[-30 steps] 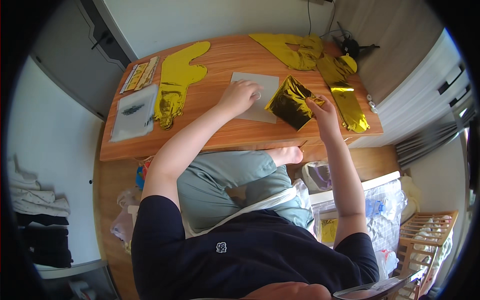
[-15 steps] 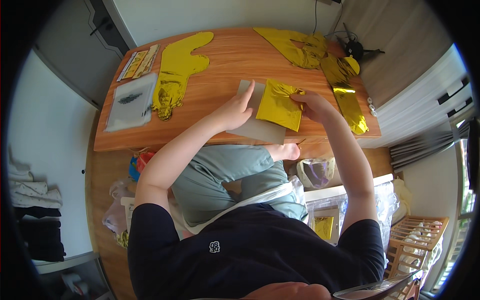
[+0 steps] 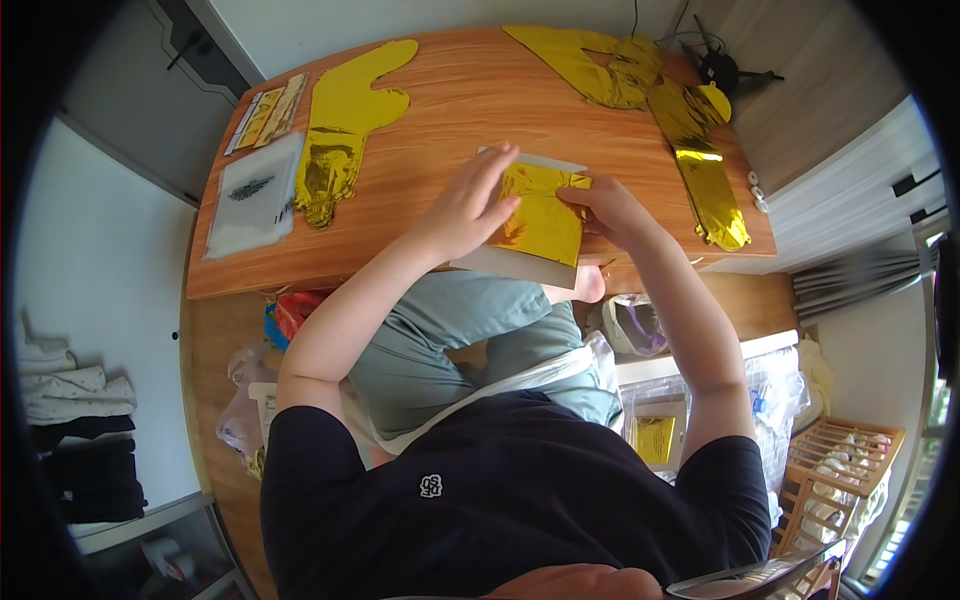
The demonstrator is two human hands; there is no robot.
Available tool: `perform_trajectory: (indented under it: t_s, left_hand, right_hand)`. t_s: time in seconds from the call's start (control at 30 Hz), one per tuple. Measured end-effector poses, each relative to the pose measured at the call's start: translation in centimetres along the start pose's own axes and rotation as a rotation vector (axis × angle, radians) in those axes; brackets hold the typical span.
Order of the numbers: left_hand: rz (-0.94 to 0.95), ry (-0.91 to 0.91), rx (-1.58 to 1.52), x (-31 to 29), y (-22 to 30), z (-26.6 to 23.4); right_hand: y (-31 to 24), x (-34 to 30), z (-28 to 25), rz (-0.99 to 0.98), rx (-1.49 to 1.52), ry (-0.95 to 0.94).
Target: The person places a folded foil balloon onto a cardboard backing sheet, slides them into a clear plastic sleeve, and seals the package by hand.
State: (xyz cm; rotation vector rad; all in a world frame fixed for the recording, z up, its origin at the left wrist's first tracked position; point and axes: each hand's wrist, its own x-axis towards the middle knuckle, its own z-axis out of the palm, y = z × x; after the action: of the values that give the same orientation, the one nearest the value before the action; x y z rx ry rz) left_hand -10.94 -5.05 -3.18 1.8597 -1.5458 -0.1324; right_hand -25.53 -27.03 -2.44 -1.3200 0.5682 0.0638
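Observation:
A folded square of shiny gold foil (image 3: 545, 218) lies over a grey board (image 3: 525, 266) at the table's near edge. My right hand (image 3: 613, 212) pinches the foil at its upper right, with the thumb on top and the other fingers mostly hidden. At the foil's left side is my left hand (image 3: 466, 212), its fingers stretched out and its thumb close to the foil's edge. Whether that thumb touches the foil I cannot tell. The board shows beyond the foil along the top and bottom.
Flat gold foil balloons lie on the wooden table (image 3: 450, 120): one at left (image 3: 345, 120), others at right (image 3: 712, 195). A stack of clear plastic bags (image 3: 255, 205) and printed packets (image 3: 268, 112) sit far left. A black device (image 3: 718, 70) stands back right. Another gold packet (image 3: 655, 440) is beside me.
The foil has moved slightly left and now sits more squarely over the board. My left hand has come in beside the foil's left edge; my right hand keeps its pinch.

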Motion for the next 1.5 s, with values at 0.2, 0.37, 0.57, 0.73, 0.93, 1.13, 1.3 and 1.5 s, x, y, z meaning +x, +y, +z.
perform_trajectory:
  t_s: [0.2,0.37,0.57,0.73,0.93,1.13,1.3,1.5]
  left_hand:
    - [-0.002,-0.145,0.073,0.0,-1.1,1.4]
    - [-0.058,-0.154,0.129,1.5,-1.6,0.7]
    - [0.013,-0.140,0.337,2.1,-1.6,1.0]
    - [-0.001,-0.214,0.362,2.4,-1.7,2.0]
    - [-0.055,-0.239,0.354,2.3,-1.9,2.4]
    - [-0.043,-0.244,0.377,2.5,-2.0,2.8]
    - [-0.032,-0.238,0.394,2.3,-2.0,2.7]
    - [0.004,-0.215,0.417,2.5,-2.1,3.1]
  right_hand:
    - [-0.2,1.4,0.0,-0.016,-0.078,0.021]
    - [-1.3,3.3,-0.6,0.071,-0.119,0.004]
    - [-2.1,3.3,0.4,-0.001,-0.245,0.003]
    - [-1.4,3.4,0.5,-0.065,-0.278,0.082]
    - [-1.7,3.7,1.1,-0.051,-0.376,0.135]
    - [-0.9,3.4,0.9,-0.135,-0.443,0.187]
    - [-1.1,1.4,0.7,-0.205,-0.386,0.223]
    - [0.4,-1.1,1.6,-0.770,-1.276,0.421]
